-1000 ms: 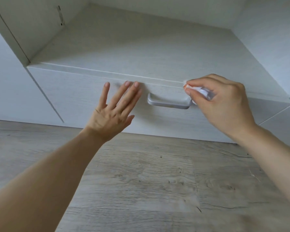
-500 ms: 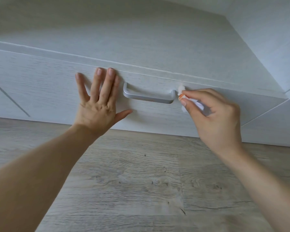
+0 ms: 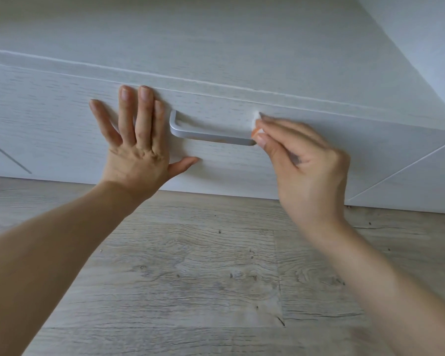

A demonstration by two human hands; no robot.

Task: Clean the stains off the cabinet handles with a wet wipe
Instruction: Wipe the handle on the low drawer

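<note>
A silver bar handle is fixed to a white wood-grain drawer front. My right hand pinches a small white wet wipe, which shows an orange smear, against the handle's right end. Most of the wipe is hidden inside the fingers. My left hand lies flat on the drawer front just left of the handle, fingers straight and spread, thumb pointing right below the bar.
Above the drawer front runs the white cabinet top. Another white panel adjoins on the right. Grey wood-look flooring fills the lower half of the view.
The view has moved closer to the drawer. My left hand went from reaching toward the panel to pressing flat beside the handle. My right hand keeps the wipe at the handle's right end.
</note>
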